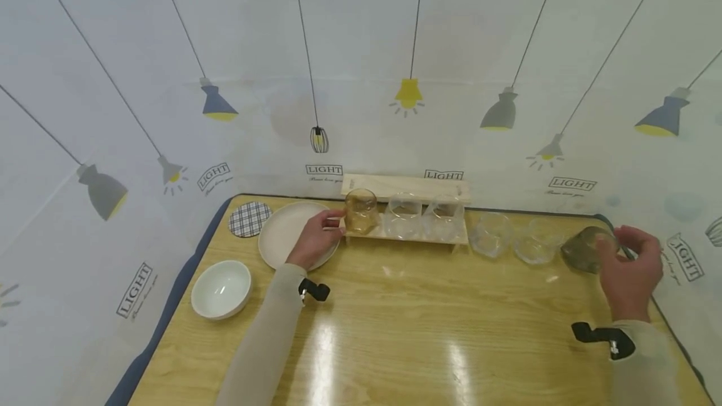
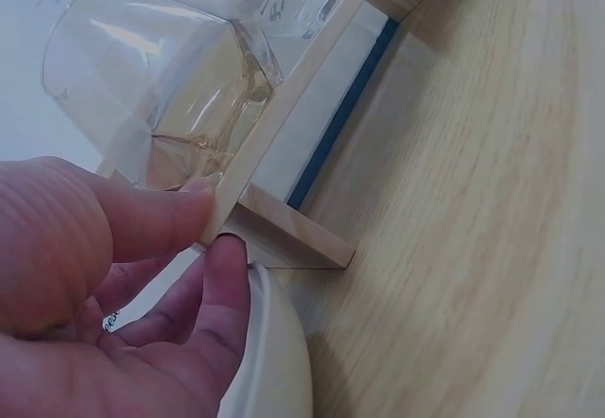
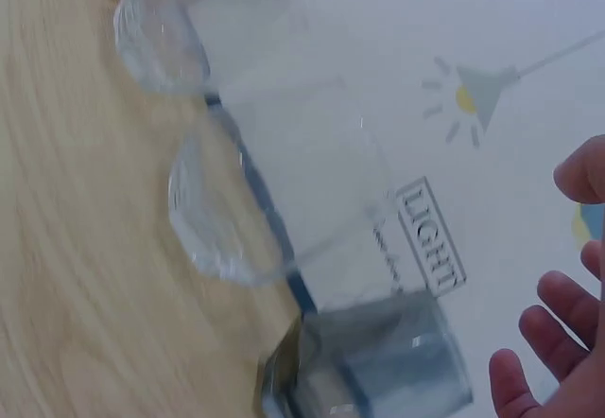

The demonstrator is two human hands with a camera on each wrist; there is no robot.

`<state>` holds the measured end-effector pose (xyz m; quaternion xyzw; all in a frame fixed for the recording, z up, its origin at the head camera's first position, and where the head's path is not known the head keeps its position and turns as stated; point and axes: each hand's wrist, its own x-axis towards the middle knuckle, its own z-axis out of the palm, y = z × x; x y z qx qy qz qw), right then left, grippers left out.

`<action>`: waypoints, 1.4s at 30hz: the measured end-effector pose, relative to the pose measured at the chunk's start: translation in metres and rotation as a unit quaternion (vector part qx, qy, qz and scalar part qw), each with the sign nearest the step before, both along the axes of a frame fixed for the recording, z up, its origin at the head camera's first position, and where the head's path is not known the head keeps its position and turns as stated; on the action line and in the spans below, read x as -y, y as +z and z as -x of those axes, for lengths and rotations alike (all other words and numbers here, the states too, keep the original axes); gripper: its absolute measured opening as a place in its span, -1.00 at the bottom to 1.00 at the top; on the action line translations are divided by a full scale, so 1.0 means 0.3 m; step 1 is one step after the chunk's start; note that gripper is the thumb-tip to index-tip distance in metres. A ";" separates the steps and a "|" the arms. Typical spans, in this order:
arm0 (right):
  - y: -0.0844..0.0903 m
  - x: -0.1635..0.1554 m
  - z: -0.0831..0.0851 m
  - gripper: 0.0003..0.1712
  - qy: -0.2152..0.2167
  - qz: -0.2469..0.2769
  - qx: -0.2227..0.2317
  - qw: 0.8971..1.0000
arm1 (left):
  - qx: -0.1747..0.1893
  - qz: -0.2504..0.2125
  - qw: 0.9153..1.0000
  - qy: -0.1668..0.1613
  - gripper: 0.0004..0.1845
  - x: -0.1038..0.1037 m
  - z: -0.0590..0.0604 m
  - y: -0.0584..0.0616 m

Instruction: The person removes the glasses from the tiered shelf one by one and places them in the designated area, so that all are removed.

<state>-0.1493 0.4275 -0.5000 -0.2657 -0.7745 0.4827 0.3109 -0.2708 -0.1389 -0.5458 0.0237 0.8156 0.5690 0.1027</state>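
My left hand point(image 1: 317, 240) is at the left end of the small wooden rack point(image 1: 406, 236), pinching the corner of its shelf between thumb and fingers point(image 2: 225, 276). Right above that grip, an amber glass point(image 1: 361, 213) stands on the shelf, with two clear glasses point(image 1: 403, 218) beside it in a row. My right hand point(image 1: 630, 271) is at the far right, beside a grey smoky glass point(image 1: 583, 250). In the right wrist view its fingers point(image 3: 558, 328) are spread loosely and apart from that grey glass point(image 3: 378, 361).
Between rack and grey glass stand two more clear glasses, one nearer the rack point(image 1: 491, 237) and one further right point(image 1: 534, 244). A cream plate point(image 1: 276, 237) lies under my left hand. Left of it are a checked coaster point(image 1: 250, 219) and a white bowl point(image 1: 221, 290). A printed wall point(image 1: 361, 49) borders the table.
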 end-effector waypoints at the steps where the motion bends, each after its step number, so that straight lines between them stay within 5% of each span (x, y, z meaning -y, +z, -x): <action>1: 0.001 0.016 0.001 -0.56 0.010 -0.012 -0.013 1.000 | -0.003 0.001 1.000 0.000 -0.49 0.000 -0.003 0.000; 7: 0.016 0.122 0.026 -0.59 0.081 -0.071 -0.064 0.992 | -0.001 -0.004 1.000 0.018 -0.48 -0.005 -0.013 -0.004; 15: 0.049 0.285 0.068 -0.62 0.153 -0.094 -0.055 0.982 | -0.001 -0.011 1.000 0.026 -0.50 -0.006 -0.007 0.008; 25: 0.033 0.471 0.133 -0.61 0.270 -0.131 -0.091 0.949 | -0.007 -0.017 0.999 0.033 -0.53 -0.011 0.001 0.001; 30: 0.023 0.548 0.172 -0.48 0.320 -0.127 -0.039 0.938 | -0.006 -0.012 0.999 0.033 -0.53 -0.013 0.003 -0.006; 36: 0.003 0.615 0.203 -0.09 0.380 -0.105 0.053 0.918 | -0.002 -0.015 0.999 0.030 -0.53 -0.011 0.005 -0.016; 42: -0.010 0.663 0.227 0.15 0.375 -0.105 0.073 0.918 | -0.008 -0.015 1.000 0.022 -0.53 -0.008 0.001 -0.012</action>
